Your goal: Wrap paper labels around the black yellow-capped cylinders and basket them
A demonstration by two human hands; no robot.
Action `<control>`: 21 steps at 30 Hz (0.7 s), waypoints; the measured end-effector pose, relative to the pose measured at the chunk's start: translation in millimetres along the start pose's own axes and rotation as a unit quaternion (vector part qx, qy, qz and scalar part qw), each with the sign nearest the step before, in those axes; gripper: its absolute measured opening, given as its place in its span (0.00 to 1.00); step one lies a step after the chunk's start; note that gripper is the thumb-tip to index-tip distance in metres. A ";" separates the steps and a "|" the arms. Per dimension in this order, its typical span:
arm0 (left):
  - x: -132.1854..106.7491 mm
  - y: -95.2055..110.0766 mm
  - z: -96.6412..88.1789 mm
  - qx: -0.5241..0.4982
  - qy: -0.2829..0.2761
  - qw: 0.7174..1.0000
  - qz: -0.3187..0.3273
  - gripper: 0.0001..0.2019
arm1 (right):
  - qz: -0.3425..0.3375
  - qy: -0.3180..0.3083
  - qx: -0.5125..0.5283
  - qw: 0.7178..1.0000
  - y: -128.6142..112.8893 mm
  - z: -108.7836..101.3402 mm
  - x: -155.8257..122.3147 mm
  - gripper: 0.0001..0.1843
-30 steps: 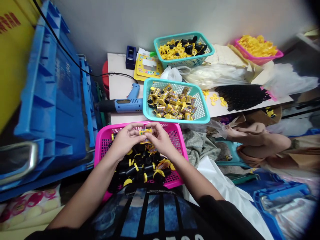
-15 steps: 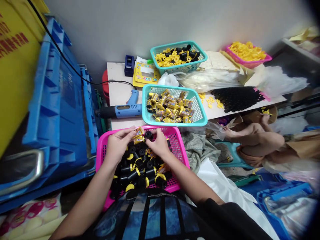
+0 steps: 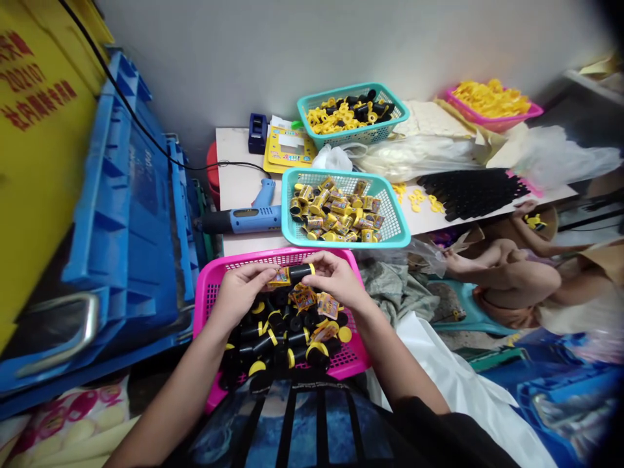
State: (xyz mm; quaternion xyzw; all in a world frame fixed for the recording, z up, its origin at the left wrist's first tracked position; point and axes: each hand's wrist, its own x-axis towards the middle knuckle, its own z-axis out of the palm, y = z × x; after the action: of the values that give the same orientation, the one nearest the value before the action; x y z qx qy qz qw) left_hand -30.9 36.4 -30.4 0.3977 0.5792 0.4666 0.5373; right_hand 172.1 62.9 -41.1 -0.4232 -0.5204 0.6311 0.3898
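Observation:
Over a pink basket [image 3: 207,286] on my lap, both hands meet at one small piece. My left hand [image 3: 241,292] pinches a yellow printed label sleeve [image 3: 280,277]. My right hand [image 3: 336,278] grips a black tube with a yellow cap [image 3: 301,270], end to end with the sleeve. The basket holds several black and yellow tubes [image 3: 277,338] and a few loose printed labels [image 3: 305,298].
A teal basket of labelled tubes [image 3: 341,208] stands on the white table [image 3: 238,185] beyond, with a blue heat gun [image 3: 244,218] to its left. Farther back are another teal basket [image 3: 351,114], a pink basket of yellow parts [image 3: 492,101] and black tubes [image 3: 470,188]. Blue crates [image 3: 121,214] stand left; a person sits at right [image 3: 507,286].
My hands dipped into the pink basket, then rose again; my right hand now holds a bare black tube against the sleeve in my left. The view shifted slightly.

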 end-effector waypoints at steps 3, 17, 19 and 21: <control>-1.3 0.8 2.0 0.003 -0.018 1.000 0.006 0.18 | -0.017 -0.018 -0.015 1.000 3.7 -2.7 -0.4 0.20; -4.4 7.0 12.7 -0.012 -0.090 0.995 0.039 0.19 | -0.105 0.035 0.014 0.994 11.1 13.6 -4.4 0.19; -5.2 7.5 12.8 -0.014 -0.100 0.994 0.044 0.17 | -0.121 0.002 0.069 0.990 12.4 16.4 -5.2 0.19; -7.1 7.8 15.0 -0.031 -0.107 0.993 0.045 0.16 | -0.106 -0.018 0.128 0.986 13.9 18.8 -5.8 0.19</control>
State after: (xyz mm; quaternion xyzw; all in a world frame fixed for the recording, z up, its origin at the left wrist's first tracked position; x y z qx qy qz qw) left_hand -15.5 33.3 -20.9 0.4537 0.4852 0.4631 0.5868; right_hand 155.7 49.1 -52.1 -0.3011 -0.4843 0.6552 0.4956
